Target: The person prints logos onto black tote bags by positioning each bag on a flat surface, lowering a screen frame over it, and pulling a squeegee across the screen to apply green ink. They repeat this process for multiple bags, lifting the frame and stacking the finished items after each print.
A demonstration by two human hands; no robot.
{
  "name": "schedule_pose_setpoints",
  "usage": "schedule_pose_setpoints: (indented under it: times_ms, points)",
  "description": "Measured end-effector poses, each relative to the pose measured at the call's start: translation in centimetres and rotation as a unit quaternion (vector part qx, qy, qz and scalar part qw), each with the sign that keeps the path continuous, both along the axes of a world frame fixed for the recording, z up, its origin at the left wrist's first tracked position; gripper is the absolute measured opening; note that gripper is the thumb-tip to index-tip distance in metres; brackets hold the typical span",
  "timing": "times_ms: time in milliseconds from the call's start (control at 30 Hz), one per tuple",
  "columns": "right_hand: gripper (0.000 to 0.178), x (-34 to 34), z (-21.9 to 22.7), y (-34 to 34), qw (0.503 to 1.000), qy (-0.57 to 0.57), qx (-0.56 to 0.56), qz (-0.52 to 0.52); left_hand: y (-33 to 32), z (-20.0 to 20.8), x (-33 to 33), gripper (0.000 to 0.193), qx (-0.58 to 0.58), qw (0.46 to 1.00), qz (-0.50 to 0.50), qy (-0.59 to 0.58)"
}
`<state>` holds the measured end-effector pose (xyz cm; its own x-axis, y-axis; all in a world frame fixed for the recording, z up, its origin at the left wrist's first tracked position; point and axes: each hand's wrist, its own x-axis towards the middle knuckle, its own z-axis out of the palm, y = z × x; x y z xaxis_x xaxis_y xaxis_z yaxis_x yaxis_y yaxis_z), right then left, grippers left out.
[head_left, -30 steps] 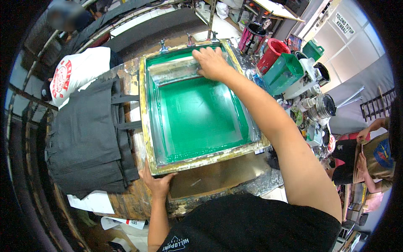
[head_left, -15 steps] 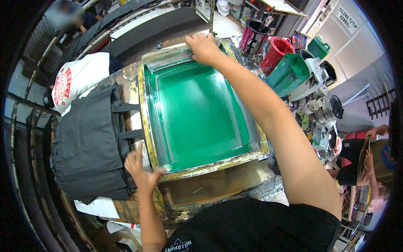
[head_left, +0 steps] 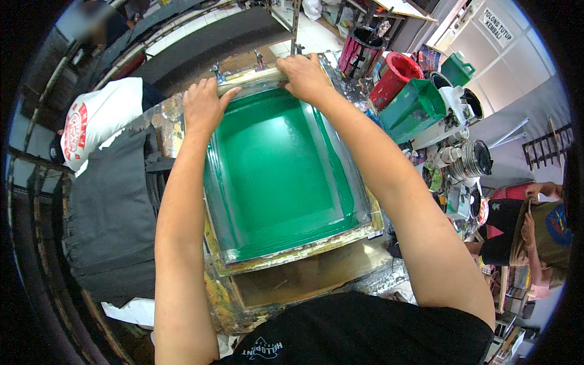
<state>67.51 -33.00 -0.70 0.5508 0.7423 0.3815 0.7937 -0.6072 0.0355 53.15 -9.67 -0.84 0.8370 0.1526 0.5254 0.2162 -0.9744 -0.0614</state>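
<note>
A screen-printing frame with yellowed, paint-worn edges [head_left: 304,246] lies on the worktable in front of me. Green ink covers its mesh [head_left: 274,176]. At the far end a squeegee with a pale wooden handle [head_left: 258,80] lies across the screen. My left hand [head_left: 204,104] grips the left end of the handle, thumb on the near side. On the right end, my right hand [head_left: 306,76] is closed over the handle. The squeegee's lower edge is partly hidden. Left of the frame lies a stack of black cloth bags [head_left: 112,213], its straps partly behind my left forearm.
Ink containers crowd the right side: a red bucket [head_left: 398,76], a green container [head_left: 417,109] and a pink-stained bucket [head_left: 360,52]. Metal clamps [head_left: 260,59] stand beyond the frame. A person in a white shirt [head_left: 106,112] is at left, another person [head_left: 532,231] at right.
My left hand has moved from beside the frame's left edge up to the squeegee and taken hold of its left end. The right hand stays on the handle.
</note>
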Motion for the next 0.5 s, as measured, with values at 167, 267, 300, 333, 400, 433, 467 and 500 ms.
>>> schedule_pose_setpoints:
  times_ms: [167,267,300,333,400,433,467,500]
  points:
    - [0.044,-0.8,-1.1,-0.5,0.997,-0.078,0.025,0.008,-0.2,-0.5,-1.1,0.064,0.051,0.997,-0.024,-0.048]
    - [0.042,-2.8,-1.2,-1.5,0.996,-0.077,0.036,0.024,-1.2,-0.3,-3.3,0.061,0.053,0.997,-0.033,-0.056]
    - [0.042,-3.8,-1.0,-2.0,0.998,-0.064,0.015,0.015,-2.0,0.0,-4.3,0.060,0.051,0.997,-0.026,-0.044]
    - [0.041,-4.9,-0.8,-2.7,0.999,-0.052,-0.006,0.006,-2.6,-0.1,-5.2,0.061,0.046,0.998,-0.027,-0.034]
    - [0.040,-7.1,-0.6,-3.8,0.999,-0.040,-0.008,0.011,-3.4,-0.3,-7.4,0.061,0.036,0.999,-0.023,-0.014]
    - [0.040,-8.3,-0.6,-4.5,0.999,-0.034,-0.008,0.013,-4.0,-0.6,-8.6,0.061,0.040,0.999,-0.024,-0.015]
    - [0.038,-9.3,-0.6,-5.3,0.999,-0.036,-0.004,0.015,-4.8,-0.5,-9.7,0.061,0.045,0.998,-0.027,-0.020]
    - [0.036,-10.4,-0.8,-6.1,0.999,-0.038,0.001,0.017,-5.6,-0.5,-10.9,0.061,0.050,0.998,-0.030,-0.025]
